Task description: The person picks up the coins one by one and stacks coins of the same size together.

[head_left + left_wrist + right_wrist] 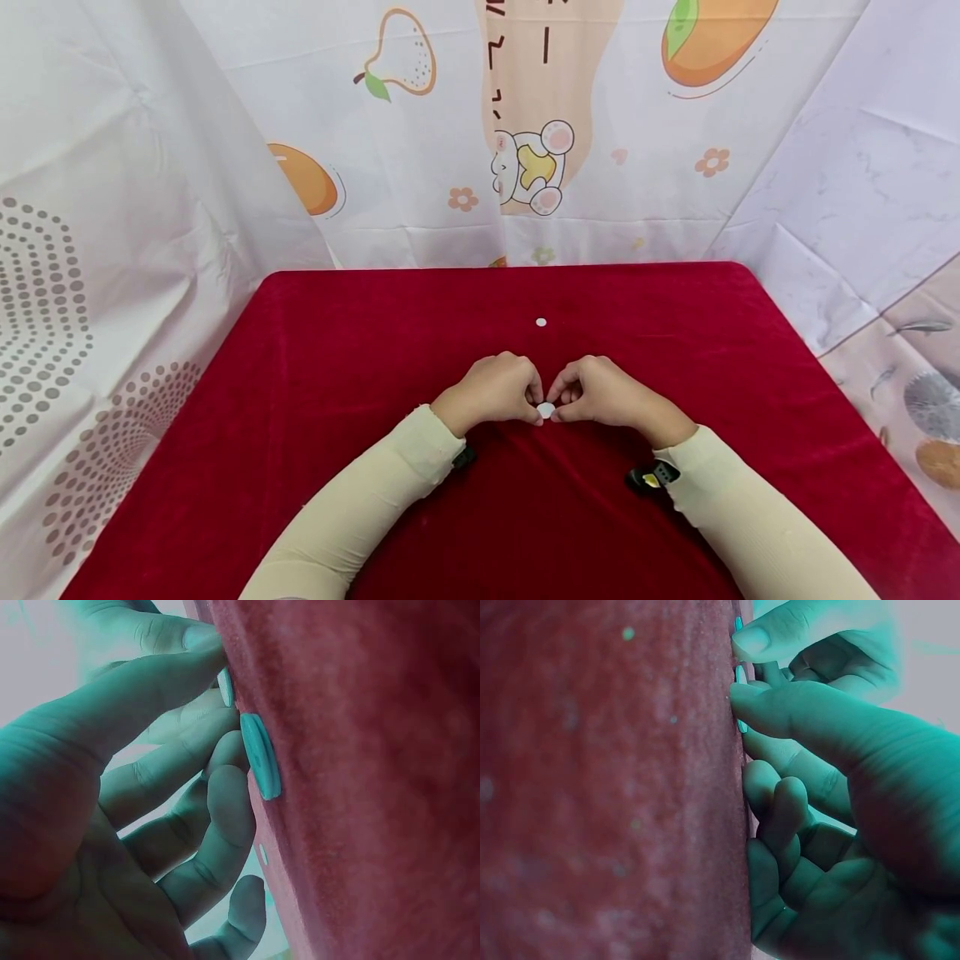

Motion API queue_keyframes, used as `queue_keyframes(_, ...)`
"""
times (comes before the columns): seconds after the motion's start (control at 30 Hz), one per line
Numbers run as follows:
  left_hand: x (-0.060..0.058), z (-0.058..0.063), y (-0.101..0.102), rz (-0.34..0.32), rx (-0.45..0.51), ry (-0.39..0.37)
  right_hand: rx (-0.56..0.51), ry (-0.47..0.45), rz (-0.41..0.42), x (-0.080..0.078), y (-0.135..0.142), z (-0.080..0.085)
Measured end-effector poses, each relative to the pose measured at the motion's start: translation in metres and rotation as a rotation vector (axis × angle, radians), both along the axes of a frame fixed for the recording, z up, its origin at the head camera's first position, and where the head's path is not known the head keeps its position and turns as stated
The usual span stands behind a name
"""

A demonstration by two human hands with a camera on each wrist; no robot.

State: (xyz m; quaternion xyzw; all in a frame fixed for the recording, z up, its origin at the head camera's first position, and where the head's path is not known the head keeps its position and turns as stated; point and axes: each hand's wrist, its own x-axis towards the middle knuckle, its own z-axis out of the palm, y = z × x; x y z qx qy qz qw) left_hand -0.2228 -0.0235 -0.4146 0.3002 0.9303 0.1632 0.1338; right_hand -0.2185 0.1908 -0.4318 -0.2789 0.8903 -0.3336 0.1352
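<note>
Hands, left (pixel 497 389) and right (pixel 602 392), pinch one disc (pixel 546 411); second disc (pixel 260 757) nearby, third disc (pixel 541 322) beyond.

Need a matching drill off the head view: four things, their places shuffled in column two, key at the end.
Things
1. Red velvety cloth
2. Nearer small white round disc
3. White fruit-printed fabric curtain
4. Farther small white round disc

Places
A. Lying on the cloth, clear of both hands
B. Hanging beyond the cloth's far edge
C. Spread beneath the hands
D. Between the fingertips of the left hand and the right hand

Pairs: 1-C, 2-D, 3-B, 4-A
</note>
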Motion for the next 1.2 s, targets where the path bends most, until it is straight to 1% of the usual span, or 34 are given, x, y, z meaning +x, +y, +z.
queue_keyframes(0.23,-0.0019,-0.0009,-0.0026,-0.006,-0.017,0.023,0.001,0.013,0.001,-0.0003,-0.0005,0.0001)
queue_keyframes(0.63,-0.0021,-0.0022,-0.0018,-0.01,-0.019,0.034,0.015,0.016,0.011,-0.0015,0.0025,0.0)
queue_keyframes(0.9,-0.0016,-0.0006,-0.0007,-0.011,-0.024,0.037,0.004,-0.004,0.011,-0.0021,0.0029,-0.0012)
queue_keyframes(1.2,-0.0011,-0.0001,0.0002,-0.009,-0.034,0.036,0.025,0.011,-0.002,-0.0025,0.0021,-0.0006)
